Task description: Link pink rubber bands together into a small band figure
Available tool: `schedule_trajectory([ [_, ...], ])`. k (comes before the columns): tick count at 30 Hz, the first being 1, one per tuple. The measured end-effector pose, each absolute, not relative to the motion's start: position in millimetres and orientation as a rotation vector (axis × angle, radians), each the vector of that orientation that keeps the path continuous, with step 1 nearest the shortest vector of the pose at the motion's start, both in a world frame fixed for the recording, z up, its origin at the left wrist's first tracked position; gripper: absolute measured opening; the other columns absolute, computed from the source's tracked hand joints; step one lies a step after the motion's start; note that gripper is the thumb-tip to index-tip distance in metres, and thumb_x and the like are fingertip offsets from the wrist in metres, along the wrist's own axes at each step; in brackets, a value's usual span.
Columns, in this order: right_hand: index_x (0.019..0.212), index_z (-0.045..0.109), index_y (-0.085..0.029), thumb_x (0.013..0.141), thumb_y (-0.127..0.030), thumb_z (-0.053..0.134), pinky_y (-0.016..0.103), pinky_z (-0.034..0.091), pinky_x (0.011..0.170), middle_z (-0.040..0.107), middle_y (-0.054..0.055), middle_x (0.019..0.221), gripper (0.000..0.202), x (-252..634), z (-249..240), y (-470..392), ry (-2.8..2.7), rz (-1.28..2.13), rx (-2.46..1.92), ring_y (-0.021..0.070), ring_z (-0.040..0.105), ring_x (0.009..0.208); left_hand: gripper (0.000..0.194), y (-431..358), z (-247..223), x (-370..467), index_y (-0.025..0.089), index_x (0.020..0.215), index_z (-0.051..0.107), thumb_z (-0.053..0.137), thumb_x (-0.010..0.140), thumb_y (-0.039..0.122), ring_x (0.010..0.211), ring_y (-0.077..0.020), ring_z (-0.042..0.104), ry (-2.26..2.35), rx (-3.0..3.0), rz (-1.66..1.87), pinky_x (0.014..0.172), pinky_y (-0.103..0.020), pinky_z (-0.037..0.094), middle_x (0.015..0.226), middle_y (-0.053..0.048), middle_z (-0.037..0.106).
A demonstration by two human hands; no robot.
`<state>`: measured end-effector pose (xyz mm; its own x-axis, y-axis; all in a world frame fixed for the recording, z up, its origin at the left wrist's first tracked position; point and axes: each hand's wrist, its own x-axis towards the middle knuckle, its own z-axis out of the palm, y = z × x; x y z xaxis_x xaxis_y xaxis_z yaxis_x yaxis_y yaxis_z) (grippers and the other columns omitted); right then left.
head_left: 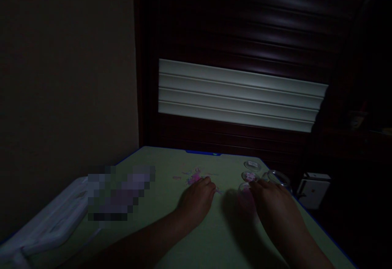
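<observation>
My left hand (199, 198) is over the middle of the pale table, fingers curled in and their tips hidden. Just beyond it lies a small pile of bright pink bits (194, 178), with thin scraps scattered around. My right hand (277, 204) is closed at the rim of a clear round container (246, 198) with pink stuff inside. Past that container sits a small clear dish (250, 176) with pinkish bits in it. Farther back lies a clear round lid (252, 165) with a pale label. The dim light hides fine detail.
A clear, open round container (278, 177) stands at the right table edge. On the left are a white frame-like stand (52, 216) and a blurred-out object (122, 195). The table (171, 236) has a blue edge. A white box (314, 191) is beyond it at right.
</observation>
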<state>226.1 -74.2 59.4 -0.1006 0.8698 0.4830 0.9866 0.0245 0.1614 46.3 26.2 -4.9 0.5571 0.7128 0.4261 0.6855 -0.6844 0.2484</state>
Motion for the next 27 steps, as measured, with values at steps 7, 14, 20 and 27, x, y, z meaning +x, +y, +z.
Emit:
schedule_trajectory([
  [7, 0.097, 0.066, -0.016, 0.074, -0.004, 0.044, 0.037, 0.043, 0.077, 0.067, 0.012, 0.098, 0.034, 227.7, 57.9, -73.0, -2.087, -0.687, -1.864, 0.0239, 0.063, 0.087, 0.017, 29.8, -1.5, 51.6, 0.017, 0.085, 0.059, 0.042, 0.088, 0.018, 0.089, -0.0186, 0.051, 1.203, 2.867, 0.673, 0.077, -0.029, 0.038, 0.09, -0.005, 0.055],
  [14, 0.092, 0.068, -0.018, 0.075, -0.006, 0.044, 0.037, 0.041, 0.077, 0.067, 0.012, 0.096, 0.031, 224.4, 63.0, -76.7, -2.095, -0.591, -1.895, 0.0244, 0.062, 0.088, 0.021, 27.0, 3.1, 54.3, 0.017, 0.081, 0.059, 0.039, 0.089, 0.016, 0.087, -0.0181, 0.051, 1.262, 2.876, 0.6, 0.074, -0.028, 0.037, 0.089, -0.005, 0.056],
  [20, 0.088, 0.067, -0.019, 0.079, -0.012, 0.044, 0.036, 0.041, 0.076, 0.067, 0.011, 0.096, 0.026, 226.2, 61.7, -76.9, -2.105, -0.576, -1.888, 0.0236, 0.062, 0.085, 0.023, 28.7, -0.3, 53.4, 0.017, 0.083, 0.059, 0.037, 0.09, 0.017, 0.084, -0.0179, 0.051, 1.252, 2.897, 0.679, 0.071, -0.027, 0.037, 0.088, -0.004, 0.056],
  [27, 0.092, 0.067, -0.019, 0.077, -0.008, 0.046, 0.035, 0.041, 0.075, 0.067, 0.01, 0.095, 0.028, 224.9, 63.4, -76.9, -2.087, -0.629, -1.872, 0.0232, 0.062, 0.086, 0.025, 23.3, 1.2, 49.2, 0.02, 0.083, 0.062, 0.038, 0.091, 0.023, 0.081, -0.0146, 0.052, 1.114, 2.608, 1.006, 0.073, -0.024, 0.037, 0.085, -0.001, 0.055],
])
